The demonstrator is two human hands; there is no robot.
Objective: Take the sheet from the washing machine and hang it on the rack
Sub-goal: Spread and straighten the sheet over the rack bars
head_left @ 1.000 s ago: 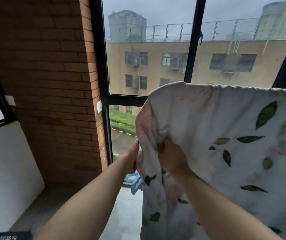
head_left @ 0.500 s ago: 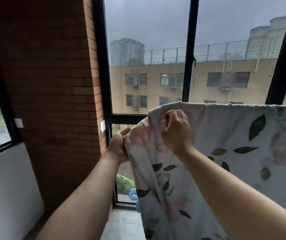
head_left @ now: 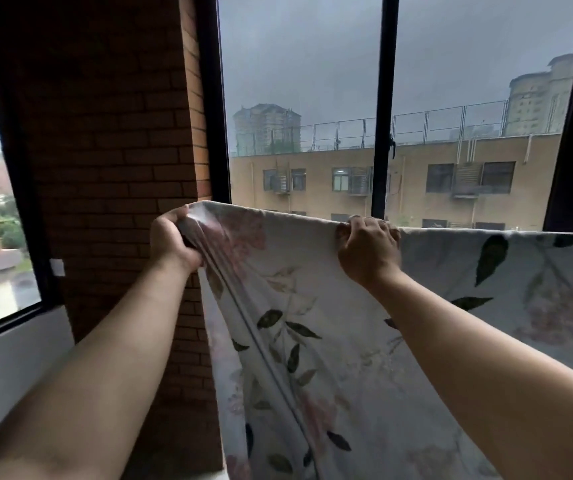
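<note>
The left hand (head_left: 174, 241) is gripping the left end of the sheet (head_left: 347, 358), with its fingers and thumb curling tightly round a gathered bunch of cloth at the top corner. The right hand (head_left: 368, 252) is clutching the top edge a little further along, knuckles up, fingers hooking over the fold. Both forearms are reaching up and forward from below.

The sheet is hanging in front of the person, pale with dark green leaves and faded pink blooms. Its upper edge is running in a straight, level line from the hands off to the right. Whatever is bearing it along that line is lying hidden under the cloth. Below the left hand the fabric is falling in long pleats toward the floor.

Just left of the sheet a brick pillar (head_left: 115, 168) is standing. Behind it, black window frames (head_left: 382, 133) are dividing the glass. A tan building (head_left: 416, 181) is showing outside under a dark grey sky.
</note>
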